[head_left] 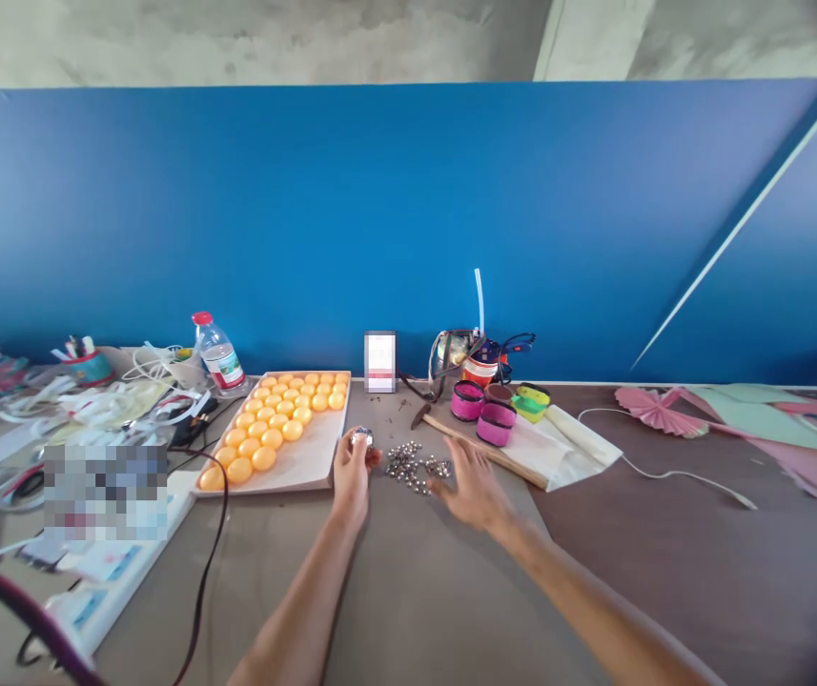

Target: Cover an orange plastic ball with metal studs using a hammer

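Observation:
Small shiny silver metal pieces, bead-like, lie in a loose pile [415, 465] on the grey mat. At the pile's left, my left hand [352, 472] is closed around a shiny silver metal piece [361, 438], which shows above the fingers; its exact kind is unclear. My right hand [476, 486] lies at the pile's right side with fingers spread and nothing in it. Its fingertips are close to the nearest pieces; whether they touch cannot be made out. Beyond this hand rests a hammer [486, 448] with a wooden handle.
A shallow tray [308, 455] of orange balls stands at left, with a water bottle [220, 357] behind. Right of the hammer are pink tape-like rolls [496, 426] and white sheets [580, 448]. Cables and clutter fill the far left. A blue partition [408, 210] closes off the back.

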The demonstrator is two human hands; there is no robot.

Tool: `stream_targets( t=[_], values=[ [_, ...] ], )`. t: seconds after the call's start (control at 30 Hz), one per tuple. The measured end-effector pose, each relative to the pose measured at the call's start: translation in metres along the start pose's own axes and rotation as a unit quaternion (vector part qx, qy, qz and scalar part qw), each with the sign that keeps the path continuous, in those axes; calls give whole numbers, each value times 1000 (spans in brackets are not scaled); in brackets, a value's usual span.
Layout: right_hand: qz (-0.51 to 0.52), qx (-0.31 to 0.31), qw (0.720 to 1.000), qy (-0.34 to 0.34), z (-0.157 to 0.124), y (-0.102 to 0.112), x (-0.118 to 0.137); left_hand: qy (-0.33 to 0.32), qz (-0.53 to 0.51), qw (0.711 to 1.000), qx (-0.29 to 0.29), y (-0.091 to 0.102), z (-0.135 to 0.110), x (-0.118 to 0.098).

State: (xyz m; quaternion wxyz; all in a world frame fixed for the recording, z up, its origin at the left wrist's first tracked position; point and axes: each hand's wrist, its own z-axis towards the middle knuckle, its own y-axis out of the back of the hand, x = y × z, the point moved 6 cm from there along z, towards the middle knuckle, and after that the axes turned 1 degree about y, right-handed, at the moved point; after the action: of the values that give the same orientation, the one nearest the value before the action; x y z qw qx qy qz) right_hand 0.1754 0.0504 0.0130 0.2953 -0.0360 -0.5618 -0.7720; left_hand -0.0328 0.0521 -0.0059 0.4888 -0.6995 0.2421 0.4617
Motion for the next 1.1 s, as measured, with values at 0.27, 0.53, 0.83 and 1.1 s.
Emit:
stream_targets(
  t=[0.27,0.53,0.83,1.1],
  values=[
    [-32,124,990,-63,-19,-37,15,-22,21,999,-11,1,-3,-1],
    [-13,89,995,-39,25,-61,46,-31,25,999,-26,4,0,-3],
    [-22,84,995,-58,50,-68,58,-40,44,998,-29,5,4,0],
    [-11,53,996,-69,71,-78,57,-37,68,997,-27,6,6,4]
  ],
)
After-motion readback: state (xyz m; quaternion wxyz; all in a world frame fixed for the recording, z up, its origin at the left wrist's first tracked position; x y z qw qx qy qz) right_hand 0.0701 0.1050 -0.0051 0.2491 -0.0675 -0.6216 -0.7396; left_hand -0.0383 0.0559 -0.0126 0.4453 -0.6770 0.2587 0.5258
